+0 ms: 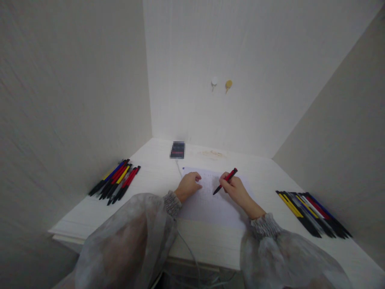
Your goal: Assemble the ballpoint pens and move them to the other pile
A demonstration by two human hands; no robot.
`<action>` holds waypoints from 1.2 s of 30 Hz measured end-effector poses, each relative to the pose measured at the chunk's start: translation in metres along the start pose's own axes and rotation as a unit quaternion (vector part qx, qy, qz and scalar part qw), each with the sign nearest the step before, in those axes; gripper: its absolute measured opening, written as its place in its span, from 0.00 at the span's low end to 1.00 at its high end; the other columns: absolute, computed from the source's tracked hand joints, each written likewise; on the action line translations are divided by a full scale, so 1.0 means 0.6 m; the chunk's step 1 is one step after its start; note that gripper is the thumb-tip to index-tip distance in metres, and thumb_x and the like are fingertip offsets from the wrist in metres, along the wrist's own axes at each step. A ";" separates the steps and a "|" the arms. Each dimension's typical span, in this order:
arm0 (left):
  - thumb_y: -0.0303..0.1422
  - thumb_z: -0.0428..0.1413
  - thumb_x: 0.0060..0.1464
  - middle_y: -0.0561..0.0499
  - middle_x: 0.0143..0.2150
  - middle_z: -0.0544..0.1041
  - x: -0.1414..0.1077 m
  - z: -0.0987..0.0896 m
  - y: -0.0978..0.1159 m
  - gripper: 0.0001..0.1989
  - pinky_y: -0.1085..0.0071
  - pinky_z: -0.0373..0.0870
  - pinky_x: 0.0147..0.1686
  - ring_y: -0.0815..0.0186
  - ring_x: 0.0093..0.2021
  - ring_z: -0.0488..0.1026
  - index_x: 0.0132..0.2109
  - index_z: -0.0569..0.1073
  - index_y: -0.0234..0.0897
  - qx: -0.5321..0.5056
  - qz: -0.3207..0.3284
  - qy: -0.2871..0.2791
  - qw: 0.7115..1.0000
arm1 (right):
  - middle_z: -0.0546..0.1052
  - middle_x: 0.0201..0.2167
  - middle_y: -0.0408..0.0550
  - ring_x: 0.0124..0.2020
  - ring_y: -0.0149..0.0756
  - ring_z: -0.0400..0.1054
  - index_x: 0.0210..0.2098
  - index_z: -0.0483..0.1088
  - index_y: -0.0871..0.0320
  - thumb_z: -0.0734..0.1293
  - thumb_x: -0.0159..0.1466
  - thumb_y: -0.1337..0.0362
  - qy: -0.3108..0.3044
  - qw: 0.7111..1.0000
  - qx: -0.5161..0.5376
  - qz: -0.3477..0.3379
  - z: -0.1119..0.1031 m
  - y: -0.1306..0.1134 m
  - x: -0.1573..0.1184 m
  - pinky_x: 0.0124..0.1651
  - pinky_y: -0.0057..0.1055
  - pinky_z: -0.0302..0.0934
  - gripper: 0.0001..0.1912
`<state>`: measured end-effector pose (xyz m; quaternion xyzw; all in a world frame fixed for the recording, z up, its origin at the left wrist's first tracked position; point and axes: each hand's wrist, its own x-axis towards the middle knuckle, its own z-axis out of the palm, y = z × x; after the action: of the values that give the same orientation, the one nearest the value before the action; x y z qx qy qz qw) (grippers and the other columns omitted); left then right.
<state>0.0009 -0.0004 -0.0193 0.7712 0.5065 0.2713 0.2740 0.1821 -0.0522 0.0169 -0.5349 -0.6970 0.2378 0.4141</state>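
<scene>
Right fingers [223, 178] pinch a slim pen [231, 174] — flat paper [209, 208] below.

My pen [230, 176] over the pale lavender paper [210, 212] is red and black. Left of the paper, my pen cluster [120, 178] shows red, black, yellow and blue; right of it, my pen row [313, 212] mixes yellow, black, white, red and blue. My sleeves [126, 237] are sheer grey; beyond the paper, one hook [214, 81] is white, another hook [229, 84] yellow.
</scene>
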 end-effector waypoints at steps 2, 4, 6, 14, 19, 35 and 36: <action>0.26 0.57 0.36 0.50 0.33 0.72 0.001 0.001 -0.001 0.14 0.72 0.63 0.36 0.67 0.34 0.68 0.36 0.70 0.33 -0.001 0.001 -0.001 1.000 | 0.61 0.11 0.38 0.15 0.28 0.55 0.19 0.61 0.57 0.59 0.52 0.64 0.020 0.999 -0.028 -0.007 -0.003 0.001 0.000 0.19 0.24 0.46 0.07; 0.27 0.57 0.36 0.50 0.32 0.72 0.001 0.002 -0.003 0.14 0.71 0.63 0.36 0.67 0.34 0.68 0.36 0.70 0.34 -0.002 0.005 0.002 1.000 | 0.61 0.12 0.39 0.15 0.28 0.55 0.19 0.62 0.57 0.60 0.52 0.63 0.073 0.996 -0.058 -0.010 -0.007 0.001 0.000 0.19 0.25 0.46 0.07; 0.27 0.57 0.36 0.50 0.32 0.72 0.001 0.002 -0.003 0.14 0.71 0.63 0.37 0.67 0.34 0.68 0.36 0.70 0.34 -0.002 0.008 0.005 1.000 | 0.61 0.11 0.39 0.15 0.29 0.56 0.20 0.62 0.57 0.60 0.53 0.61 0.127 0.990 -0.057 0.000 -0.012 0.002 0.000 0.19 0.25 0.46 0.08; 0.27 0.57 0.36 0.49 0.33 0.72 -0.001 0.000 -0.002 0.14 0.71 0.63 0.36 0.67 0.33 0.67 0.37 0.70 0.32 0.000 0.013 0.003 1.000 | 0.70 0.23 0.43 0.26 0.30 0.63 0.26 0.68 0.58 0.65 0.51 0.58 0.247 0.948 0.202 0.019 -0.028 0.017 0.017 0.27 0.26 0.58 0.09; 0.27 0.57 0.37 0.49 0.33 0.72 0.001 0.001 -0.005 0.15 0.72 0.63 0.35 0.67 0.33 0.67 0.37 0.70 0.32 -0.002 0.014 0.004 1.000 | 0.70 0.23 0.42 0.25 0.28 0.63 0.26 0.68 0.58 0.68 0.48 0.64 0.206 0.874 0.440 0.012 -0.043 0.017 0.026 0.31 0.28 0.60 0.06; 0.26 0.57 0.37 0.49 0.32 0.72 0.008 0.005 -0.011 0.14 0.74 0.63 0.33 0.68 0.33 0.67 0.36 0.70 0.31 -0.003 0.006 0.005 1.000 | 0.63 0.14 0.43 0.18 0.27 0.58 0.16 0.64 0.60 0.52 0.55 0.45 0.121 0.817 0.564 0.001 -0.089 0.008 0.020 0.23 0.27 0.55 0.27; 0.26 0.56 0.37 0.49 0.32 0.72 0.007 0.004 -0.008 0.14 0.74 0.62 0.33 0.68 0.32 0.67 0.36 0.70 0.31 -0.004 0.005 0.002 1.000 | 0.63 0.14 0.43 0.17 0.27 0.58 0.18 0.65 0.60 0.51 0.55 0.43 0.126 0.819 0.559 0.010 -0.088 0.010 0.021 0.23 0.27 0.55 0.28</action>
<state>0.0005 0.0046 -0.0238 0.7719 0.5021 0.2763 0.2751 0.2283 -0.0443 0.0450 -0.2434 -0.3808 0.5211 0.7240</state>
